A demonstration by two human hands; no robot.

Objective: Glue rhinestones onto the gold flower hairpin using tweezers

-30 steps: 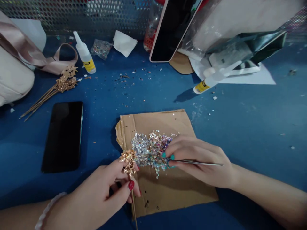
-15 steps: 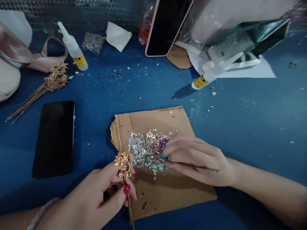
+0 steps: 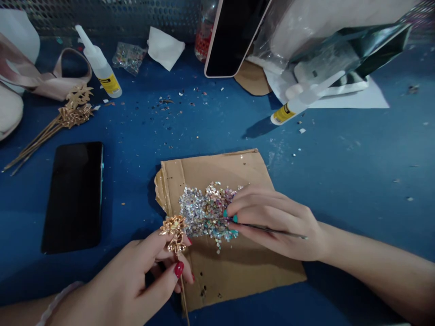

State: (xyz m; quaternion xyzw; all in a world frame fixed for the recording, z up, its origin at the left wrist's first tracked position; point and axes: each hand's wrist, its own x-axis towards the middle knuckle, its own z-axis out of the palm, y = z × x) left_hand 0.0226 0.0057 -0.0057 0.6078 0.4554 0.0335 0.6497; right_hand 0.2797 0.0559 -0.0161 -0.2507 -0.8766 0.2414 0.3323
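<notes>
My left hand (image 3: 149, 267) pinches a gold flower hairpin (image 3: 175, 226) by its thin stem, with the petals up beside the glitter pile. My right hand (image 3: 275, 222) is closed around slim metal tweezers (image 3: 272, 228), whose tips reach into the right side of the pile and are hidden by the fingers. The pile of shiny rhinestones or sequins (image 3: 197, 210) is silver on the left and multicoloured on the right. It lies on a piece of cardboard (image 3: 244, 267) between both hands. Whether the tips grip a piece, I cannot see.
A black phone (image 3: 73, 197) lies at left, below several more gold flower hairpins (image 3: 76, 111). Two glue bottles (image 3: 108, 79) stand farther back. A propped phone (image 3: 234, 36), a white paper scrap (image 3: 165, 49) and plastic bags (image 3: 285, 31) line the back. Loose bits dot the blue table (image 3: 210, 127).
My right hand with the tweezers has shifted slightly left, deeper over the pile. My left hand keeps its hold on the hairpin. The whole view has drifted a little.
</notes>
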